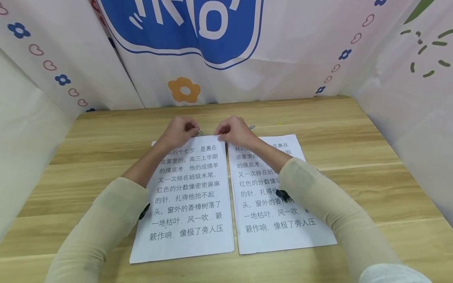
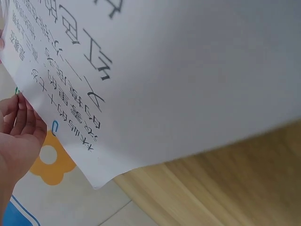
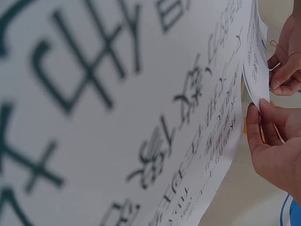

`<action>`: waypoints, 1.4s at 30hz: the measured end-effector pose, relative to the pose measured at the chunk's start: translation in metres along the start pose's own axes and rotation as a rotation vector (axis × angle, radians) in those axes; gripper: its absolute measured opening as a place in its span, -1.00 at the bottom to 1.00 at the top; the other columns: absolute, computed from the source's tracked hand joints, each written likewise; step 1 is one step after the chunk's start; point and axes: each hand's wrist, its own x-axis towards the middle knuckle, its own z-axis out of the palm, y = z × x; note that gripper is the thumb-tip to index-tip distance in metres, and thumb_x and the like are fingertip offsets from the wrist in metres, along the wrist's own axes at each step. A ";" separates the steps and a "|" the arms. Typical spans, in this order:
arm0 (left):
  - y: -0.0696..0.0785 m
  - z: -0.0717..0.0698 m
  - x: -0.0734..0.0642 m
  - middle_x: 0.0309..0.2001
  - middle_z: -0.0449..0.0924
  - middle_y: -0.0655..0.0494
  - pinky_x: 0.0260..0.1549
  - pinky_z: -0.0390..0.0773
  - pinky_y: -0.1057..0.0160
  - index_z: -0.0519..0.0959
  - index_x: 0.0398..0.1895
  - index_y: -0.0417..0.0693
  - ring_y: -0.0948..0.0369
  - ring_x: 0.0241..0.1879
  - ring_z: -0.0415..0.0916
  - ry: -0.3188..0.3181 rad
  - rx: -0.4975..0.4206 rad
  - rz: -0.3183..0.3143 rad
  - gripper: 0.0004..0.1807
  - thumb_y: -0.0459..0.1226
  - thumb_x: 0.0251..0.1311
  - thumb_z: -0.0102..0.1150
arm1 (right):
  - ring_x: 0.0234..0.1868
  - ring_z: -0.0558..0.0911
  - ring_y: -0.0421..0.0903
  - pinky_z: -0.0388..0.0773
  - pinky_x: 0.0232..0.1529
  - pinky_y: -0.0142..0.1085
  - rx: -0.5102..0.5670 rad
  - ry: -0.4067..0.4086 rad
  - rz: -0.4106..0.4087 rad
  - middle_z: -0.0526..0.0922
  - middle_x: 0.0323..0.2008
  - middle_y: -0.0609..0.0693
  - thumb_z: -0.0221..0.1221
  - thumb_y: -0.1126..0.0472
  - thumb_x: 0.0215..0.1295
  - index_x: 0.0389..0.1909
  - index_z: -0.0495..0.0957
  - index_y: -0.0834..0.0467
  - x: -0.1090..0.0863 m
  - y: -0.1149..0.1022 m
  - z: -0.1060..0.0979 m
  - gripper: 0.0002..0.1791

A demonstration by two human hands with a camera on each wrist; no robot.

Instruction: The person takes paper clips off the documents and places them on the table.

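A green paper clip (image 2: 17, 89) is sitting at the far edge of the left printed paper stack (image 1: 192, 192), its axis unclear; the left hand (image 1: 179, 132) is pinching it, the right hand (image 1: 235, 131) pinching that stack's far right corner.

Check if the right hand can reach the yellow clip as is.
Probably, after letting go: the right hand pinches the left paper stack near its top corner, but the yellow clip lies uncovered, close by.
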 end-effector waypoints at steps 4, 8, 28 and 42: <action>-0.001 0.000 0.002 -0.13 0.65 -0.20 -0.02 0.61 0.11 0.63 -0.10 -0.33 -0.02 -0.11 0.58 -0.001 -0.027 -0.026 -0.90 -0.46 0.40 0.19 | -0.23 0.68 -0.07 0.58 -0.18 -0.35 -0.002 -0.007 -0.001 0.78 -0.25 0.07 0.31 0.44 0.32 -0.17 0.78 0.24 0.000 -0.001 0.000 -0.86; -0.002 0.000 0.003 -0.13 0.66 -0.20 -0.04 0.62 0.14 0.63 -0.10 -0.33 0.00 -0.12 0.59 0.001 -0.043 -0.033 -0.89 -0.45 0.40 0.19 | -0.23 0.68 -0.07 0.57 -0.17 -0.36 -0.006 -0.012 0.001 0.78 -0.25 0.07 0.31 0.44 0.33 -0.17 0.78 0.24 0.001 -0.001 0.000 -0.87; -0.005 0.008 0.012 -0.18 0.68 -0.18 -0.08 0.60 0.14 0.68 -0.13 -0.30 0.01 -0.15 0.60 0.024 -0.040 -0.050 -0.91 -0.47 0.36 0.24 | -0.20 0.70 -0.06 0.60 -0.09 -0.33 -0.004 -0.015 -0.001 0.79 -0.24 0.06 0.32 0.45 0.31 -0.18 0.78 0.23 0.000 -0.003 0.000 -0.85; -0.001 0.012 0.015 -0.19 0.69 -0.18 -0.10 0.59 0.19 0.68 -0.16 -0.31 0.01 -0.18 0.61 0.009 -0.037 -0.065 -0.92 -0.48 0.37 0.23 | -0.19 0.70 -0.06 0.59 -0.10 -0.33 -0.005 -0.017 0.008 0.79 -0.23 0.05 0.33 0.44 0.31 -0.19 0.78 0.22 0.001 -0.001 -0.001 -0.86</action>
